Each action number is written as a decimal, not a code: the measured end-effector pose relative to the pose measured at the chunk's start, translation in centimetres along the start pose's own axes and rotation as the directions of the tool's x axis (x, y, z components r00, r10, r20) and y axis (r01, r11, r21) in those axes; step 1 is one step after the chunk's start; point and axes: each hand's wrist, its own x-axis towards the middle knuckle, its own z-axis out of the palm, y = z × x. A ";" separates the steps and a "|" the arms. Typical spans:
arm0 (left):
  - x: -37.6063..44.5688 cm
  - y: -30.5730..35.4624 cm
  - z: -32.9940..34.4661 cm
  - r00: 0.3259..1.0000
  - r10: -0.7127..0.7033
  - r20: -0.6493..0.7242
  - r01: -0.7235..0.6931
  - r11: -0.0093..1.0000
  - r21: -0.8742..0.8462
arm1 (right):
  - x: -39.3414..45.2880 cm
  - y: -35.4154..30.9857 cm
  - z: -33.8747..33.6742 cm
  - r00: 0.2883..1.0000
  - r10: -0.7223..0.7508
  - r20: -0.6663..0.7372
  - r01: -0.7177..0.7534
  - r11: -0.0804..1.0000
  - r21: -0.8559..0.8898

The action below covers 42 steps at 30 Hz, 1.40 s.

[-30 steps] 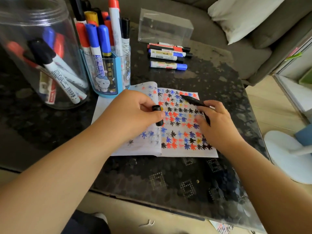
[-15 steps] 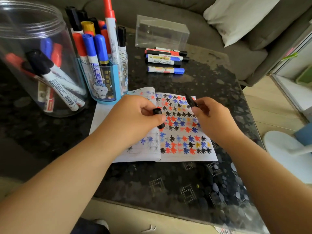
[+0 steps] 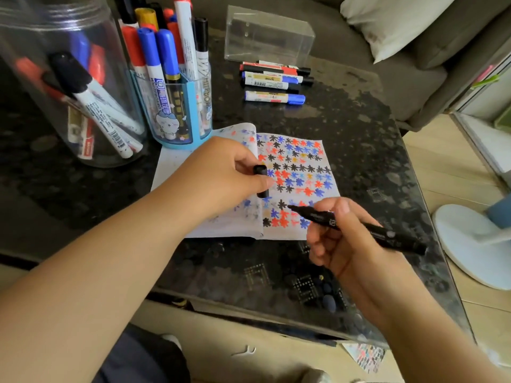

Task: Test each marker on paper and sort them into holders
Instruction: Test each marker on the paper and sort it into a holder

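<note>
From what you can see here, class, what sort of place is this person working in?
Probably a living room at home: a grey sofa with a pillow stands behind a low dark table, and a fan base sits on the wood floor.

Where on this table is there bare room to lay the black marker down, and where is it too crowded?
Bare tabletop lies right of the notebook, below the loose markers, and along the near edge in front of the notebook. The back-left is crowded: jar and blue holder stand side by side. The right hand holds the marker; the left hand holds its cap.
</note>
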 end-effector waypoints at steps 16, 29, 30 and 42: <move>0.7 -0.7 0.4 1.000 0.005 0.025 -0.008 0.995 0.098 | 1.8 2.1 2.0 0.969 -0.235 -0.072 0.136 0.757 -0.639; 0.6 -0.8 0.5 1.000 -0.008 0.029 0.004 0.991 0.131 | 2.0 2.0 1.7 0.966 -0.255 -0.035 0.165 0.719 -0.676; 0.7 -0.8 0.5 1.000 -0.009 0.027 0.005 0.992 0.130 | 2.0 2.0 1.8 0.968 -0.252 -0.018 0.172 0.711 -0.682; 0.7 -0.9 0.6 1.000 -0.025 0.016 0.023 0.992 0.122 | 1.8 2.0 1.7 0.971 -0.240 -0.014 0.173 0.736 -0.654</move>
